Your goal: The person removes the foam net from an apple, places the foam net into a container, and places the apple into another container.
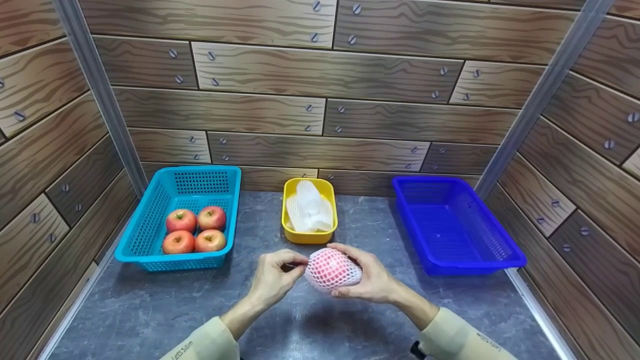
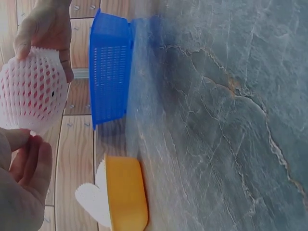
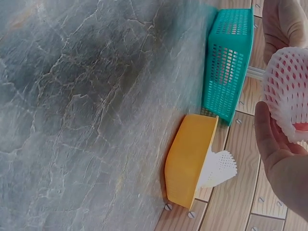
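Observation:
An apple in a white foam net (image 1: 332, 270) is held up over the table between both hands. My right hand (image 1: 370, 275) grips it from the right, thumb on the near side and fingers over the top. With thumb and fingertips, my left hand (image 1: 276, 274) pinches the left edge of the net, as the left wrist view shows at the net's end (image 2: 32, 126). Red skin shows through the mesh, and in the right wrist view a bare red patch (image 3: 301, 127) appears at the net's open end by the right palm.
A teal basket (image 1: 135, 240) with several bare apples (image 1: 211, 241) stands at the left. Behind the hands is a small yellow bin (image 1: 309, 239) holding white foam nets (image 1: 311, 207). At the right stands a blue basket (image 1: 472, 265) with nothing inside. Wood-patterned walls enclose the back and sides.

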Demonstrator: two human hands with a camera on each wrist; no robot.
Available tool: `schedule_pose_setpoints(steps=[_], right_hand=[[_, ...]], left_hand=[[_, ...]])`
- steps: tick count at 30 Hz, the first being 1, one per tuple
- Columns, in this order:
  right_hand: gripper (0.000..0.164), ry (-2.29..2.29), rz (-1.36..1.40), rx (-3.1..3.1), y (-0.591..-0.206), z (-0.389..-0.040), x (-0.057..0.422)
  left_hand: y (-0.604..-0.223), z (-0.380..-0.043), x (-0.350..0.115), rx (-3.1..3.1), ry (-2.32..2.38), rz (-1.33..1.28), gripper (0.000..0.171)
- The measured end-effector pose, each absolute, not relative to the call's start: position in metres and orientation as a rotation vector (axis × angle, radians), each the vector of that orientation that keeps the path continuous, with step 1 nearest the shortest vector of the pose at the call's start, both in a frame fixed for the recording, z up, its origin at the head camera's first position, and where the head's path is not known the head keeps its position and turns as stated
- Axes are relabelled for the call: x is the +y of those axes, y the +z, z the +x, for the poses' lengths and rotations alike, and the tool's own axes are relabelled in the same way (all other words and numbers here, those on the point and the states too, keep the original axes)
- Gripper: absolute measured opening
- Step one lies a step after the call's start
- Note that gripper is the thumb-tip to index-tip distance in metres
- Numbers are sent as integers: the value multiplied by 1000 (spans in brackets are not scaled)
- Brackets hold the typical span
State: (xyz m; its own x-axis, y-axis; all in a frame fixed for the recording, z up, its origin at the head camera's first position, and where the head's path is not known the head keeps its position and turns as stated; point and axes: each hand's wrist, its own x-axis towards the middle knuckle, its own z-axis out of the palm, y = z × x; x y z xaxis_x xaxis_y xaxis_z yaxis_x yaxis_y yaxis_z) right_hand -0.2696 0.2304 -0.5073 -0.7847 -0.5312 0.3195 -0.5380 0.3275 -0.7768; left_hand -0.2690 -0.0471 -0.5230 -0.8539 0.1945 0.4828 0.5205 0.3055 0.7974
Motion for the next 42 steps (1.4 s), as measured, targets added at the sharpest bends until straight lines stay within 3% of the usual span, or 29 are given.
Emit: schedule_pose_setpoints(steps=[8,19,29,42], right_hand=[[95,1483,1040,-2524,-507,-270,236],[96,1455,1072,-2513,-506,-270,235],[98,1545,1127,-2493,-502,-267,226],[93,1474,1081,-2558,-499,-264,225]], left_hand=[[-520,-264,-46,-2218,-1760,-792,24],[-521,-260,-41,-2161,-1988,-998,58],[-525,-257,-33,-2324,-1851,-976,91],[-526,-258,-31,-2290,-1845,-908,83]])
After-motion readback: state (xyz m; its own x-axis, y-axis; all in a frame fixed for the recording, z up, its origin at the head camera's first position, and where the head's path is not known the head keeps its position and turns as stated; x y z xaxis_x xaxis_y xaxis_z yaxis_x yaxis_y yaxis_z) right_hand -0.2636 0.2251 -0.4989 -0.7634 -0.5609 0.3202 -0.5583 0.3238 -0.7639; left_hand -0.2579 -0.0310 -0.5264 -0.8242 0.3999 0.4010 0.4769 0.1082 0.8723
